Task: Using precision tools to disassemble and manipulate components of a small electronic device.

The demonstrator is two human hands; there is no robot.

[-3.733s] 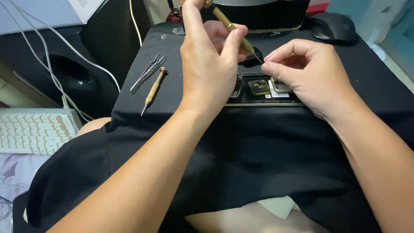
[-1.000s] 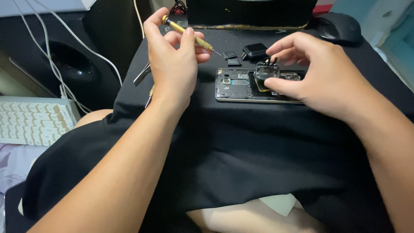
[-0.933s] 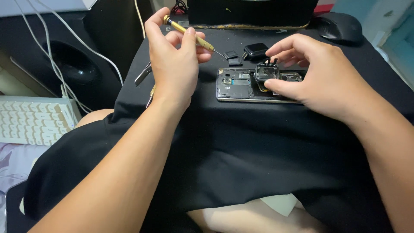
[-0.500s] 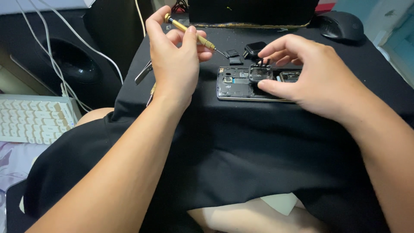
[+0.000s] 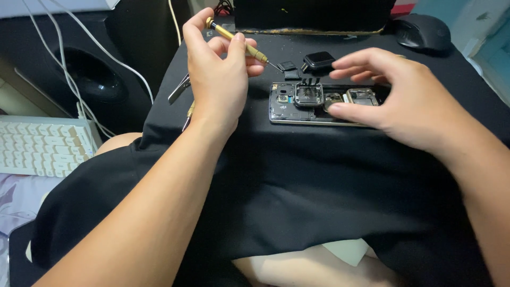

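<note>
An opened phone [image 5: 297,103] with exposed metal parts lies flat on a black cloth [image 5: 297,180]. My left hand [image 5: 218,74] pinches a thin brass screwdriver [image 5: 239,43], its tip pointing right toward small black pieces [image 5: 288,66] just beyond the phone. My right hand [image 5: 398,93] hovers over the phone's right end, thumb resting on its lower edge, fingers spread and empty. A small black block part [image 5: 319,59] sits on the cloth just under the right fingertips.
Tweezers [image 5: 179,89] and a second brass tool [image 5: 188,114] lie left of the phone, partly behind my left wrist. A black mouse [image 5: 422,29] sits far right. A white keyboard [image 5: 40,146], white cables [image 5: 69,69] and a dark speaker [image 5: 85,74] stand at the left.
My right hand lifted a small black part off the phone, set it on the cloth behind, and now spreads its fingers. The left hand keeps the screwdriver nearly still.
</note>
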